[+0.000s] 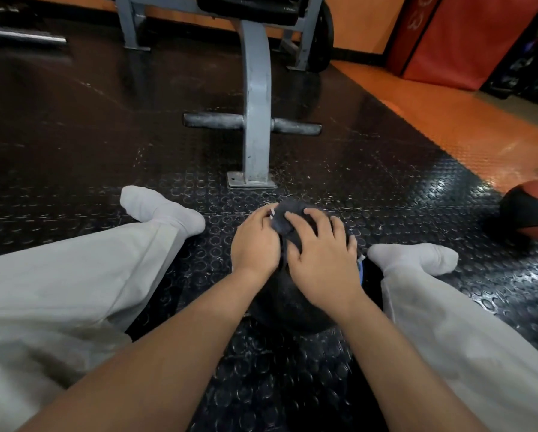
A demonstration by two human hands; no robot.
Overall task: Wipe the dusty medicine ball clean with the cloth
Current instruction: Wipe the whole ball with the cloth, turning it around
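A dark medicine ball (288,307) sits on the floor between my legs, mostly covered by my hands. A dark grey cloth (284,218) lies bunched on its far top side. My left hand (255,244) grips the cloth's left edge, fingers curled over it. My right hand (320,260) lies spread on the top of the ball, its fingertips pressing on the cloth. A bit of blue shows on the ball's right side by my right wrist.
I sit on black studded rubber flooring (386,169) with legs in light trousers and white socks (414,257) either side. A grey machine post (255,126) with footpegs stands just ahead. A red-and-black ball (529,213) lies at right; orange floor and red pads beyond.
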